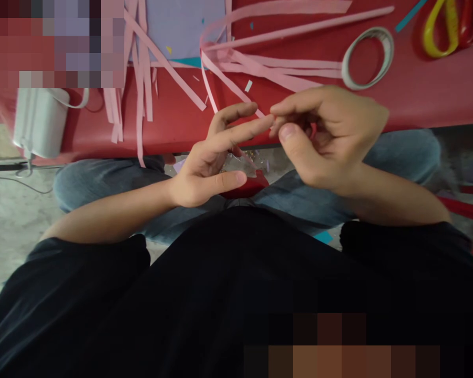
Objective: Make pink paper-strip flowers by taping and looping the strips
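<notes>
My left hand (213, 157) is held above my lap with its fingers stretched out and apart, holding nothing. My right hand (323, 139) is curled, its thumb and forefinger pinched together right at the tip of my left forefinger. What the pinch holds is too small to make out. Both hands hover just in front of the edge of a low red table (418, 100). Long pink paper strips (260, 65) lie on the table right behind the hands. A roll of white tape (368, 58) lies just beyond my right hand.
A lilac paper sheet (181, 26) lies at the table's back. Scissors with yellow and red handles (447, 26) sit at the far right. A white power adapter (39, 123) with a cable hangs at the table's left edge. Paper scraps lie on the floor between my knees.
</notes>
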Tool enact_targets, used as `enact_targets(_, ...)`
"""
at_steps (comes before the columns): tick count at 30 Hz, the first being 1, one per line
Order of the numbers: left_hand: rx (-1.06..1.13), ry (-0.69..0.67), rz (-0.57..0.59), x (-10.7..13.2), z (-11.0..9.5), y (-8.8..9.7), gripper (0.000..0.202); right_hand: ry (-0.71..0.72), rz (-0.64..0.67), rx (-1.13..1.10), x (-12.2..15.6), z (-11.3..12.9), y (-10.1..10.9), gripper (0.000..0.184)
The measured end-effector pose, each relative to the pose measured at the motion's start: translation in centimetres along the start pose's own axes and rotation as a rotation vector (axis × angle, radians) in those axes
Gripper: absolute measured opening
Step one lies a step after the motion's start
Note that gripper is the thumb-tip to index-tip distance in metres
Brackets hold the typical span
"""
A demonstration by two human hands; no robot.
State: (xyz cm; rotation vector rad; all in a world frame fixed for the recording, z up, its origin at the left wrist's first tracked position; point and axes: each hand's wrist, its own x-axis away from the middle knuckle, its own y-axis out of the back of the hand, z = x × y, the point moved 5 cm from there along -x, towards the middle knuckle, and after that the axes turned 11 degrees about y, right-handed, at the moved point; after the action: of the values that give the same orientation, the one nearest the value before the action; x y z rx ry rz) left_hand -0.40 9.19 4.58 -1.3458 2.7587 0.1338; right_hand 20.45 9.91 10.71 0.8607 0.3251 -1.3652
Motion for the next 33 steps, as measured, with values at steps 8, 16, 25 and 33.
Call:
enact_targets(8, -0.202, -0.110, -0.087, 0.1, -0.9, 0.0, 0.077, -0.144, 0.132, 0.259, 0.1, 1.5, 0.7, 0.025)
enact_targets(16, -0.283, -0.045, -0.162, 0.1, -1.6, 0.0, 0.070, -0.213, 0.101, 0.251, 0.4, 0.8, -0.1, 0.030)
enact_targets(25, 0.161, 0.198, -0.059, -0.6, 0.4, 0.9, 0.093, -0.053, 0.265, 0.409, 0.9, -0.1, -0.3, 0.037)
enact_targets(33, 0.356, 0.261, -0.033, -0.4, 0.2, 0.4, 0.073, 0.071, 0.029, 0.375, 0.9, 0.5, 0.4, 0.020)
